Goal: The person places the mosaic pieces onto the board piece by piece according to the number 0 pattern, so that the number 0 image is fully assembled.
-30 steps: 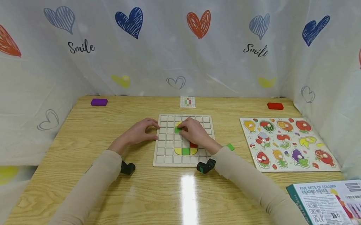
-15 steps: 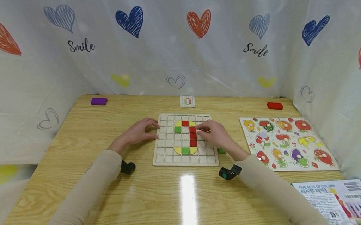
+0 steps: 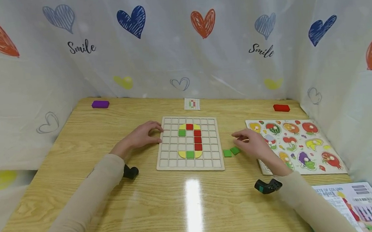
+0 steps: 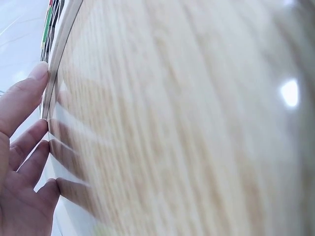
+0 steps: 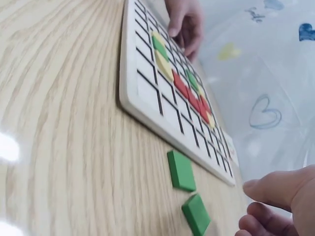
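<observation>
A light wooden grid board [image 3: 215,161] lies on the table, with a ring-like pattern of red, green and yellow tiles in its middle. Curved yellow tiles [image 3: 182,154] sit at the pattern's corners, and red tiles [image 3: 197,140] run down its right side. My left hand [image 3: 145,134] rests its fingertips and thumb on the board's left edge. My right hand [image 3: 248,144] is right of the board with fingers loosely bent and nothing seen between them. Close to its fingertips, two loose green square tiles, one [image 5: 181,170] nearer the board and another [image 5: 197,215] beside it, lie on the wood.
A small pattern card [image 3: 192,104] lies behind the board. To the right is a fruit puzzle board [image 3: 306,146], partly behind my right hand, with a printed box [image 3: 360,204] in front of it. A purple block [image 3: 100,104] and a red block [image 3: 281,107] stand at the back.
My right hand has moved from over the upper part of the pattern out to the right, off the board, uncovering the tiles and the two loose green ones. My left hand stays at the board's edge.
</observation>
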The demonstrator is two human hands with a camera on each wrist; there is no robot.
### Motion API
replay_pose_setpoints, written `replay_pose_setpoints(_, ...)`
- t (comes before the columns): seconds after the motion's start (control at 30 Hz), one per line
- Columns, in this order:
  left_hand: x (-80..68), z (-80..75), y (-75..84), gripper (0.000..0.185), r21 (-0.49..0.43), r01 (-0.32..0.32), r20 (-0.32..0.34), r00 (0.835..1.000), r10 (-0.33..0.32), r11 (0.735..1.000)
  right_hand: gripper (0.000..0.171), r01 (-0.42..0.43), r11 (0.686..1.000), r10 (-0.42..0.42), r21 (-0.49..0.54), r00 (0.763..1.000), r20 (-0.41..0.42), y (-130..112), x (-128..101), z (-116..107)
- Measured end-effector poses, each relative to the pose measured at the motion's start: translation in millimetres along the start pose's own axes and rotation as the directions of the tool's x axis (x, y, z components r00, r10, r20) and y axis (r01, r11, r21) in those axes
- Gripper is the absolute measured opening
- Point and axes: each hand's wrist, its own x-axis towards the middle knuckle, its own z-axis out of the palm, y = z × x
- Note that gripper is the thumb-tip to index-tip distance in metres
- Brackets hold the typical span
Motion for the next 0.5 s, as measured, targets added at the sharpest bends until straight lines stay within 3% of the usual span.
replay_pose_setpoints(0.2, -0.5, -1.0, -0.7, 0.039, -0.006, 0.009, 0.003, 1.0, -0.009, 1.0, 0.038, -0.049, 0.999, 0.048, 0.006, 0.995, 0.086, 12, -8, -1)
replay_pose_setpoints(0.5, -0.8, -0.6, -0.1, 0.039, -0.01, 0.025, -0.002, 1.0, -0.025, 1.0, 0.04, -0.004, 0.999, 0.0, 0.033, 0.994, 0.107, 19, -15, 3)
